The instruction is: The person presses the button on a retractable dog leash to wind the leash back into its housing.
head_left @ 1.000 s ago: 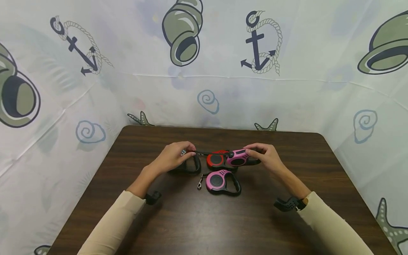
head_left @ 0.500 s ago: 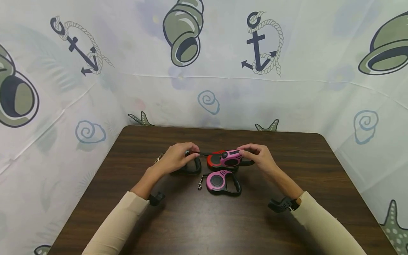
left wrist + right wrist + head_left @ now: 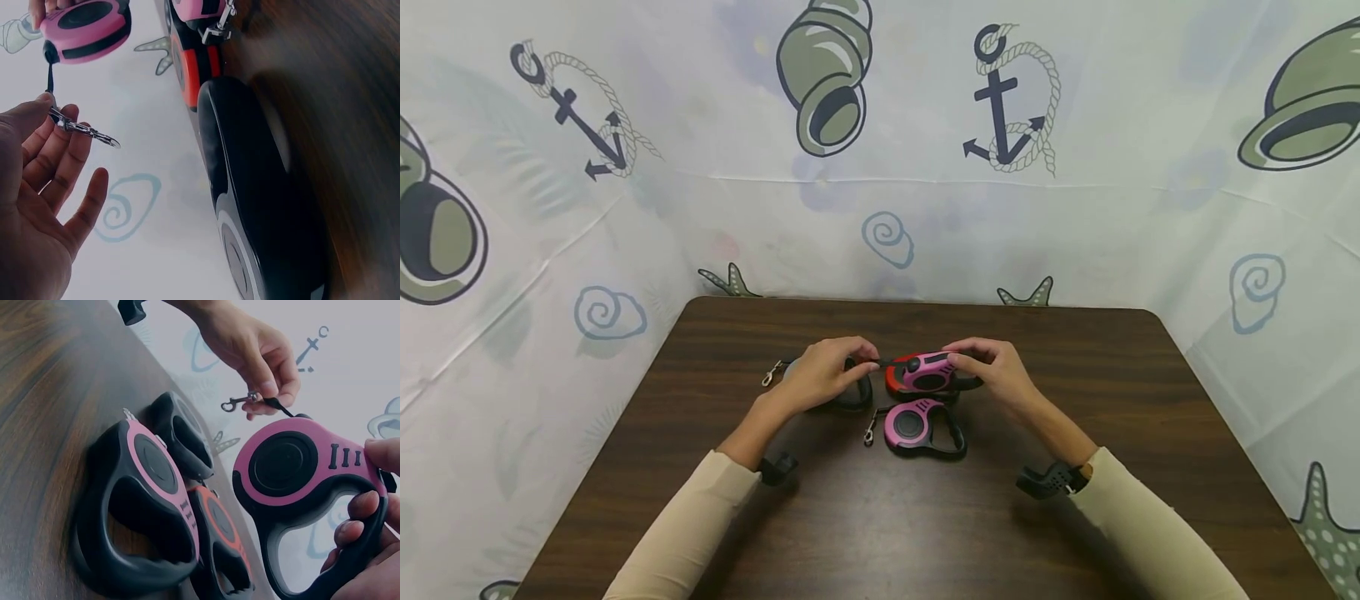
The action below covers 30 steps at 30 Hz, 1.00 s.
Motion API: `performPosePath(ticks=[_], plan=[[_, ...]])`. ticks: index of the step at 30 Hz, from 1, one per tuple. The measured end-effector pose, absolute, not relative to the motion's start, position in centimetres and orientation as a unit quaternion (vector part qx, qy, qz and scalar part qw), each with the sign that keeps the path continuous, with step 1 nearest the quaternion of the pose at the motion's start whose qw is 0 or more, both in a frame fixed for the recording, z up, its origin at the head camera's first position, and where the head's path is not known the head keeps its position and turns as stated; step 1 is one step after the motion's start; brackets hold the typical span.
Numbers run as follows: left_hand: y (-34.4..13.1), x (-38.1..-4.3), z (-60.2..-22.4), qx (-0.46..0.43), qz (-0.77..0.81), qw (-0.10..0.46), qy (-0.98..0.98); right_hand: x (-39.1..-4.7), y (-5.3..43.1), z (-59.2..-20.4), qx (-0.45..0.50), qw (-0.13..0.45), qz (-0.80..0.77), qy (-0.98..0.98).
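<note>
My right hand holds a pink-and-black retractable dog leash by its handle, raised above the table. Between thumb and fingers, my left hand pinches the black cord by its metal snap hook. A short stretch of cord runs from that hand to the casing. Below the raised leash lies a red-and-black leash, partly covered in the head view. Nearer the body, a second pink leash rests on the table. Under the left hand is a grey-and-black leash, half hidden by it in the head view.
The brown wood-grain table extends toward the body, its far edge against a white curtain printed with shells and anchors. A loose snap hook of the grey leash lies left of the left hand; another hook lies beside the second pink leash.
The right hand has moved left with the raised pink leash, and the left hand slightly right. The cord between them is shorter. The leashes on the table have not moved.
</note>
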State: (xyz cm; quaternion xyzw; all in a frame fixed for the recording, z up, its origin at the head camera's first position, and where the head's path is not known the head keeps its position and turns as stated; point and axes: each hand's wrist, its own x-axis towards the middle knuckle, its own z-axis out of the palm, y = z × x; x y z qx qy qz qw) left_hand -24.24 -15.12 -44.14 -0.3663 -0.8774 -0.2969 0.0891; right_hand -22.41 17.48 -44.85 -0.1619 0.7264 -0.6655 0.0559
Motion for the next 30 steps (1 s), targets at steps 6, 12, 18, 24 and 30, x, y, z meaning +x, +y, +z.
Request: performPosePath(ticks=[6, 12, 18, 24, 30], plan=[[-14.5, -24.1, -43.9, -0.376, -0.311, 0.081, -0.869, -22.6, 16.7, -45.0, -0.158, 0.054, -0.657, 0.735], [-14.2, -24.0, -44.0, -0.372, -0.31, 0.075, -0.872, -22.6, 15.9, -45.2, -0.157, 0.057, -0.659, 0.733], [-13.9, -24.1, -44.4, -0.362, -0.312, 0.075, -0.875, -22.5, 15.3, -45.4, -0.158, 0.056, -0.659, 0.733], [-13.8, -24.1, -44.9, -0.365, -0.321, 0.093, -0.869, -22.5, 15.0, -45.7, -0.154, 0.049, -0.657, 0.736], [-13.9, -23.9, -45.1, -0.359, -0.335, 0.106, -0.864, -22.2, 14.7, -45.7, -0.159, 0.04, -0.656, 0.737]])
